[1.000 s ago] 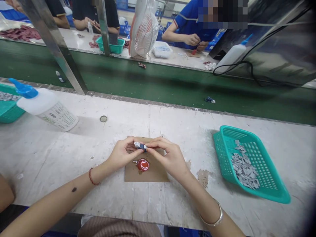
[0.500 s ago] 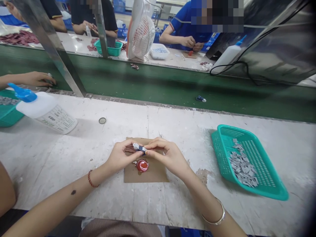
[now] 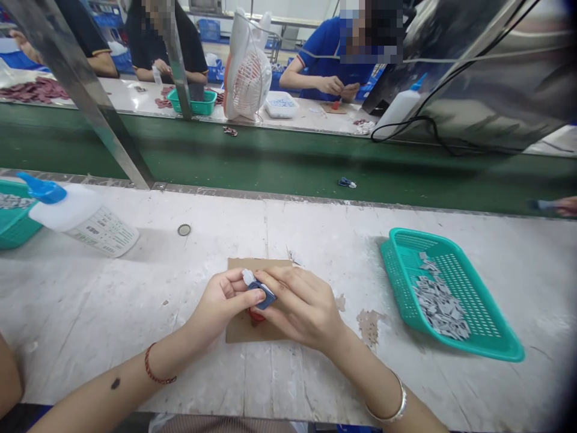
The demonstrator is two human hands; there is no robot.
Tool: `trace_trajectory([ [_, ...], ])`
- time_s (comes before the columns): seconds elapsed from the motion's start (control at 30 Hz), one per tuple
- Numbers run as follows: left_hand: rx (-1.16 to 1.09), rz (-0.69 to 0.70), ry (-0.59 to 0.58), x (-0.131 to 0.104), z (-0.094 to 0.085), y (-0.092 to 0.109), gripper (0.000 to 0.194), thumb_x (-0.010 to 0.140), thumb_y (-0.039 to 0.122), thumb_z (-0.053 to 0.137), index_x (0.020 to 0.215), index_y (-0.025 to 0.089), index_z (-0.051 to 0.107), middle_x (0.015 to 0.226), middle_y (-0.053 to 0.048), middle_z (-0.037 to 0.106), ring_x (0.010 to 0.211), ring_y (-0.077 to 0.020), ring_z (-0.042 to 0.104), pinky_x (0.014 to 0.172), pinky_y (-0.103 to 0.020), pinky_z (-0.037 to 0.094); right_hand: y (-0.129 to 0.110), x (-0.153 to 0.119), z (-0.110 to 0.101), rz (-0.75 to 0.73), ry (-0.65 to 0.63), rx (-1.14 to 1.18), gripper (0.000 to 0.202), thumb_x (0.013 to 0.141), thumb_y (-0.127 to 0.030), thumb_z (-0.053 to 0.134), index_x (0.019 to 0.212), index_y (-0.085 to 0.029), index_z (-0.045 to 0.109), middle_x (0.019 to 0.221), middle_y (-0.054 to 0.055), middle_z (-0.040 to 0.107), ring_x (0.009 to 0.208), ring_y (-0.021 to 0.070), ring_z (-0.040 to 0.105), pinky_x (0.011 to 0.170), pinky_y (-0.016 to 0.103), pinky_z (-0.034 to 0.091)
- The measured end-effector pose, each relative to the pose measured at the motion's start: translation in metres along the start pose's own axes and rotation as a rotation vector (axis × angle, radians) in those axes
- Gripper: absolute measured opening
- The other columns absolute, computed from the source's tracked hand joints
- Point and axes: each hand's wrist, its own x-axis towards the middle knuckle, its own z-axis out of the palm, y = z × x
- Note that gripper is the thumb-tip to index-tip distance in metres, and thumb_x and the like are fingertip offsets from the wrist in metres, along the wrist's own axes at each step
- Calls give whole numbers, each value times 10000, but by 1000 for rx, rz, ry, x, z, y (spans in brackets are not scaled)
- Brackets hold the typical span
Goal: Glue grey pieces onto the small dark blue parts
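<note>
Between my hands is a small dark-blue piece with a pale grey-white end (image 3: pixel 262 296). My left hand (image 3: pixel 229 296) pinches it, the thumb lying across its blue face. From the other side, my right hand (image 3: pixel 309 304) is closed on the same piece, fingers along its upper edge and thumb underneath. Just below sits a red round cap-like thing (image 3: pixel 256 315), mostly hidden by the hands. It rests on a brown cardboard sheet (image 3: pixel 238 334) on the white worktable.
On the right stands a green basket (image 3: pixel 491 313) with many small grey pieces. A white squeeze bottle (image 3: pixel 97 219) and another green basket (image 3: pixel 18 231) are at left, near a bottle cap (image 3: pixel 184 230). Beyond the green belt (image 3: pixel 270 162), people work. A co-worker's hand (image 3: pixel 568 206) reaches in at right.
The blue piece has turned so its broad face shows, and my right fingers have moved over its upper edge. A co-worker's hand holding something dark has appeared at the far right.
</note>
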Motion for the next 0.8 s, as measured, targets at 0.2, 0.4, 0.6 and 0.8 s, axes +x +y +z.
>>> trace_trajectory([
  [0.2, -60, -91, 1, -2, 4, 5, 209, 757, 302, 777, 891, 157, 709, 739, -25, 691, 704, -124, 633, 666, -197, 501, -4, 1, 2, -36, 93, -54, 346, 912, -263, 603, 1216, -96, 588, 965, 130, 715, 811, 221, 668, 668, 336, 555],
  [0.4, -140, -105, -83, -3, 4, 4, 213, 794, 301, 751, 945, 159, 703, 786, -37, 694, 708, -116, 625, 671, -194, 490, -3, 2, 1, 86, 90, 178, 392, 910, -353, 618, 1242, -152, 564, 1051, 124, 688, 950, 213, 651, 768, 341, 555],
  [0.6, -214, -125, -129, -3, 4, -1, 164, 824, 273, 726, 942, 159, 715, 804, -30, 679, 739, -101, 625, 706, -171, 497, -5, 0, -1, 32, 126, 86, 286, 916, -306, 616, 1151, -144, 592, 961, 105, 709, 866, 197, 668, 728, 312, 552],
  [0.8, -298, -164, -135, -2, 5, -1, 131, 818, 259, 738, 906, 162, 734, 757, -8, 655, 697, -73, 610, 655, -129, 494, -9, -4, 0, -30, 147, -104, 299, 954, -288, 538, 1169, -83, 570, 844, 104, 700, 745, 195, 636, 626, 314, 517],
])
